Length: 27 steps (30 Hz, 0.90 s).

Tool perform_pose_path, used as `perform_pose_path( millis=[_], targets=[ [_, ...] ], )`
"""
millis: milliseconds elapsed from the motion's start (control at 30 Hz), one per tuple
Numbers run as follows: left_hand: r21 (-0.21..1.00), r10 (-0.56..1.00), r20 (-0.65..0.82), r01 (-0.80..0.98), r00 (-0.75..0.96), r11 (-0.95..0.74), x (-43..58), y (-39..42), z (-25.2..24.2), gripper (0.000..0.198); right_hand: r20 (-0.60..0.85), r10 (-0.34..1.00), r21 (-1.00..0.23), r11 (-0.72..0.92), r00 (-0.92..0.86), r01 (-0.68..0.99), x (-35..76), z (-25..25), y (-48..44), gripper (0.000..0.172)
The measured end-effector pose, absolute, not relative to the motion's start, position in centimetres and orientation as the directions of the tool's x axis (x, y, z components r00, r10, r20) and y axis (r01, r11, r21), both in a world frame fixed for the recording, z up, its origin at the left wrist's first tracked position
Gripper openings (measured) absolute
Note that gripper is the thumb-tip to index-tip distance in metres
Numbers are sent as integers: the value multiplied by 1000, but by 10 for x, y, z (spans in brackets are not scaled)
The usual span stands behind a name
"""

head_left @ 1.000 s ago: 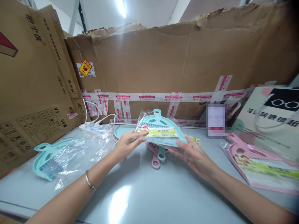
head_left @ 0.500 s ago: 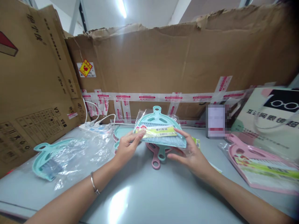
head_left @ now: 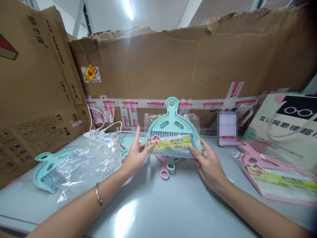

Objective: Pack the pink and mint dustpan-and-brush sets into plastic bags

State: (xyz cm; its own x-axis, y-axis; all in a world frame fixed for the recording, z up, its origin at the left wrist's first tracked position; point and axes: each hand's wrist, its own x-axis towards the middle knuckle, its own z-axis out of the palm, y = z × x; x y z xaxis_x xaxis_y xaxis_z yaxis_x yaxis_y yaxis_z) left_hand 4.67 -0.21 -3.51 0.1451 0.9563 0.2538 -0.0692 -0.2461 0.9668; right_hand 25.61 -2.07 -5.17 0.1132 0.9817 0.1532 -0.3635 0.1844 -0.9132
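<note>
Both hands hold up a teal mini dustpan and brush set (head_left: 173, 132) in a clear bag, its handle pointing up and its yellow-green label facing me. My left hand (head_left: 135, 153) pinches the set's left edge, with its index finger raised. The set's lower right corner is gripped by my right hand (head_left: 208, 162). Just beyond the hands, a pink set's handle (head_left: 164, 172) and another teal set (head_left: 127, 142) lie on the grey table (head_left: 153, 205).
A teal dustpan set in loose plastic (head_left: 53, 167) lies at the left. At the right lies a bagged pink set (head_left: 274, 177), with a printed bag (head_left: 287, 127) behind it. A white power strip (head_left: 99, 135) sits at the back left. Cardboard walls (head_left: 173, 66) enclose the table.
The teal set has been tilted from nearly flat to upright, with its handle raised. My right hand slid from beneath it to its lower right corner.
</note>
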Motion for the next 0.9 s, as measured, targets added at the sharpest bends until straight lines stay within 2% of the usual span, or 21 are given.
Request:
perform_pose_path(
  millis=[100,167,233,567,700,800,900],
  targets=[
    [985,958,174,-51,227,-167,45,3,-36,44,108,991,-915,129,74,-383,257,-54,-17,49],
    [987,955,159,-23,251,-159,44,5,-38,30,77,994,-921,99,73,-376,258,-57,-16,43],
    [988,958,153,-3,243,-156,43,6,-39,26,59,996,-927,80,70,-367,258,-58,-15,43],
    [986,953,155,15,262,-165,43,6,-43,29,30,996,-946,54,80,-319,260,-60,-14,46],
    [990,954,127,30,270,-140,44,5,-42,38,10,995,-955,40,102,-295,268,-53,-7,31],
    [991,969,130,10,208,-135,40,5,-36,46,-28,988,-959,17,155,-283,287,-39,-1,16],
    [990,982,138,7,128,-140,36,6,-28,43,-59,971,-981,-14,233,-193,324,-27,-5,11]
  ],
)
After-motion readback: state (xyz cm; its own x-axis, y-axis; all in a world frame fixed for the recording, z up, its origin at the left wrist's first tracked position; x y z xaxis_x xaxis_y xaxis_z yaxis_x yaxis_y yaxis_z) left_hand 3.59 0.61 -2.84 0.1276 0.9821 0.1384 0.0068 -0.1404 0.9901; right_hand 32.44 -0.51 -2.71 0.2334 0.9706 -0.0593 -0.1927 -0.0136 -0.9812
